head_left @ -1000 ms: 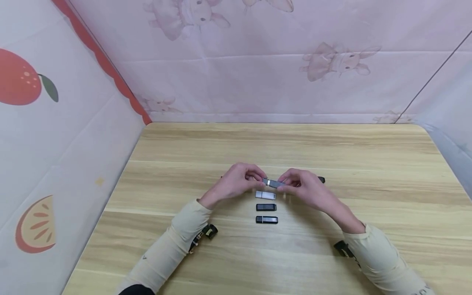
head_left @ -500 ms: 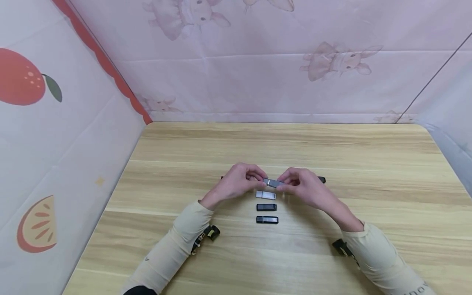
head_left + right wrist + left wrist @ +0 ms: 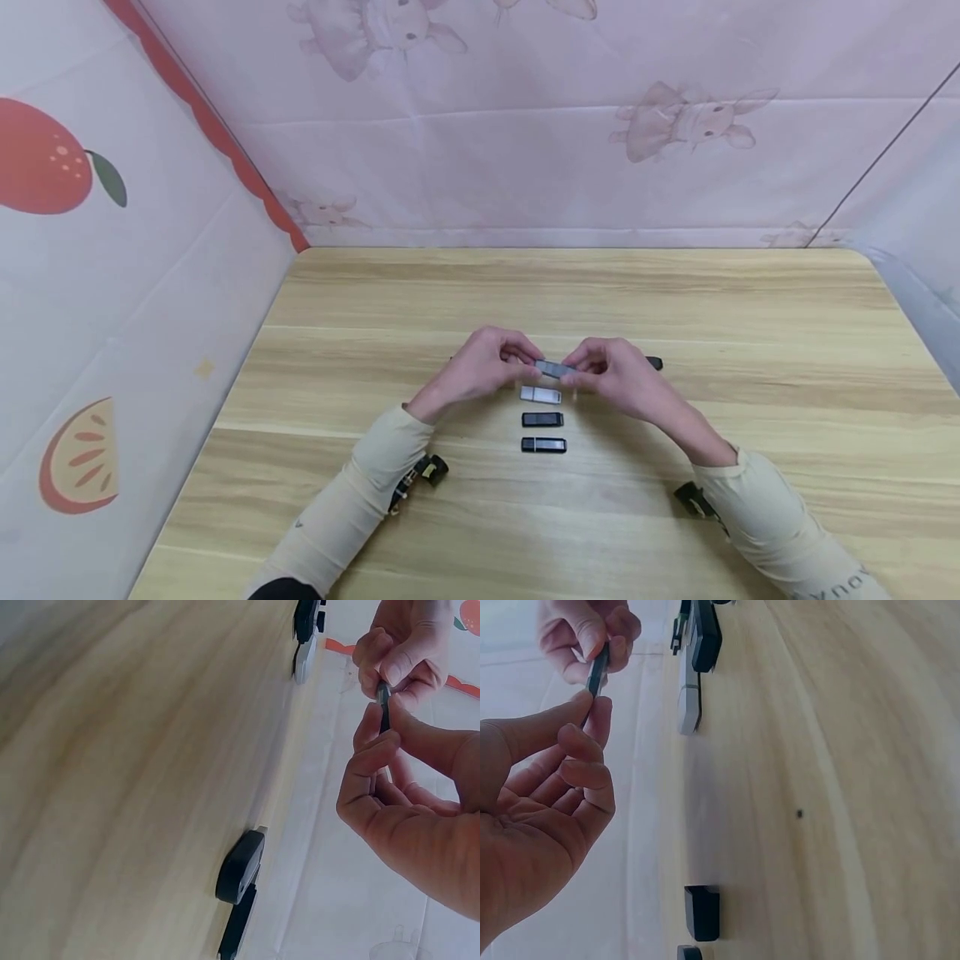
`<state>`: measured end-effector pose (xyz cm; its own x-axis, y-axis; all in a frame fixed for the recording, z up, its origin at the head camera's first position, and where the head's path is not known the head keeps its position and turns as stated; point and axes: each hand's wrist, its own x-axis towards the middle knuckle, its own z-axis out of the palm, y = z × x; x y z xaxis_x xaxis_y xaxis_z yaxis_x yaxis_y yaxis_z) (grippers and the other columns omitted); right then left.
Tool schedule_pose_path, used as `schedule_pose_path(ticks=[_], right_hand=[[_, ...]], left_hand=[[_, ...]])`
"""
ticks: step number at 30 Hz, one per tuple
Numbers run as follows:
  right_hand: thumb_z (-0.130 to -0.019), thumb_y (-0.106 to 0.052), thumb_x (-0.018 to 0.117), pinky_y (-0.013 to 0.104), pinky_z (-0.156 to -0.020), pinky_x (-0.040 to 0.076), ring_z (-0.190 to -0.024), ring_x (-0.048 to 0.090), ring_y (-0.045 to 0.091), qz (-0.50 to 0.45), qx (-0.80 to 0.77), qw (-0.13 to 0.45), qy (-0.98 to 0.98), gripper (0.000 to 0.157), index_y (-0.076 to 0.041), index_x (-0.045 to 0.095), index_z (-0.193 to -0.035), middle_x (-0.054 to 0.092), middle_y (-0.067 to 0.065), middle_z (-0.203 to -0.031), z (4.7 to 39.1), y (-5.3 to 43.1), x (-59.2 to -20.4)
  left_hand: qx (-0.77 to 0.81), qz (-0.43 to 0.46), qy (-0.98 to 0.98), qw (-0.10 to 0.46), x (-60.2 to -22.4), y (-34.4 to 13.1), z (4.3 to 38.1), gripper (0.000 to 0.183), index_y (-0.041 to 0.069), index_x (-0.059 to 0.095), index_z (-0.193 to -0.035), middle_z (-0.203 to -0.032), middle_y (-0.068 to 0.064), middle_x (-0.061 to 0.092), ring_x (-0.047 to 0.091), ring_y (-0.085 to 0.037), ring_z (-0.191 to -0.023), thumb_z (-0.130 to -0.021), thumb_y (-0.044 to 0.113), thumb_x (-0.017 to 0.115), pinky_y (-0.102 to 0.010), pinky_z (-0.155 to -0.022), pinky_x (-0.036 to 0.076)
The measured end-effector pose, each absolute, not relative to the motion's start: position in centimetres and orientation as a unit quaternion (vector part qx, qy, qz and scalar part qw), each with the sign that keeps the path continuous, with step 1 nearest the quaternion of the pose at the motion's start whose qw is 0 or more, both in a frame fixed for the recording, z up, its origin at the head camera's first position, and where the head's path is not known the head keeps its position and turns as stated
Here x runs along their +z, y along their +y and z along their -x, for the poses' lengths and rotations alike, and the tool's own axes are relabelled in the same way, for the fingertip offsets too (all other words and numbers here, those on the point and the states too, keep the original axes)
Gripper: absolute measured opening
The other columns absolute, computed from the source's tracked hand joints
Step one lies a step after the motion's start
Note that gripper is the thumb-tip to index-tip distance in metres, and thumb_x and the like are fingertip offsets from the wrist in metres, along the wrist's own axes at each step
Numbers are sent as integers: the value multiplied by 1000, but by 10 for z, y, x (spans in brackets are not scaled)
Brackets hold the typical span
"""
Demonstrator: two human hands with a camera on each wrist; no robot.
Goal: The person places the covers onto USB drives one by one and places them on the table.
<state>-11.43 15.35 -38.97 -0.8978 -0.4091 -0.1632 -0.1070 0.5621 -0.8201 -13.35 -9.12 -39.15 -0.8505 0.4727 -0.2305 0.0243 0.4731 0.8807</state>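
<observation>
Both hands hold a grey USB stick [image 3: 555,369] above the table, one at each end. Its left end is pinched between the thumb and fingers of my left hand [image 3: 483,362]. My right hand [image 3: 618,375] pinches the other end, and its fingertips hide part of the stick. Edge-on, the stick [image 3: 598,671] looks thin and dark in the left wrist view. Just in front of the hands lie a silver USB stick [image 3: 541,395], a black USB stick [image 3: 542,420] and another black one with a pale band [image 3: 543,445], in a column.
On the wooden table [image 3: 750,333], a small black cap-like piece [image 3: 703,913] lies beneath my left hand. Under the right hand is a black USB stick with its metal plug bare [image 3: 241,866], beside another dark piece [image 3: 237,926]. Printed cloth walls [image 3: 480,183] stand behind and at the sides.
The bright metal gap between the two parts of the grey USB stick has narrowed and now looks closed. My right hand has shifted slightly left; both hands keep their hold.
</observation>
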Motion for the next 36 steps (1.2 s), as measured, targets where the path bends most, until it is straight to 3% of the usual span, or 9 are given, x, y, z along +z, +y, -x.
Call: schedule_pose_path(ticks=[14, 21, 26, 36], right_hand=[[-95, -22, 80, 25, -72, 51, -82, 64, 15, 142, -436, 168, 873, 19, -11, 79, -110, 79, 8, -94, 119, 145, -396], [-95, -17, 79, 27, -75, 53, -83, 66, 14, 161, -417, 153, 881, 22, -7, 78, -115, 80, 6, -95, 122, 142, -394], [-96, -14, 77, 26, -73, 52, -83, 66, 16, 163, -394, 149, 892, 19, -6, 77, -113, 80, 8, -98, 125, 139, -397], [-97, -10, 74, 28, -72, 51, -81, 63, 17, 162, -367, 171, 900, 14, -3, 76, -110, 74, 8, -92, 130, 133, -406]], left_hand=[[438, -183, 856, 205, -395, -101, 138, 20, 9, 77, -114, -102, -6, 79, 72, -21, -87, -94, 10, 79, -24, -69, 56], [399, -202, 877, 177, -393, -101, 139, 17, 9, 76, -112, -97, -8, 77, 67, -20, -75, -95, 12, 79, -21, -61, 49], [363, -212, 891, 172, -396, -100, 140, 18, 9, 75, -114, -94, -4, 74, 63, -11, -76, -97, 16, 77, -22, -67, 51], [271, -228, 922, 156, -404, -93, 141, 19, 12, 76, -115, -94, 1, 71, 61, -11, -83, -98, 20, 77, -26, -77, 51]])
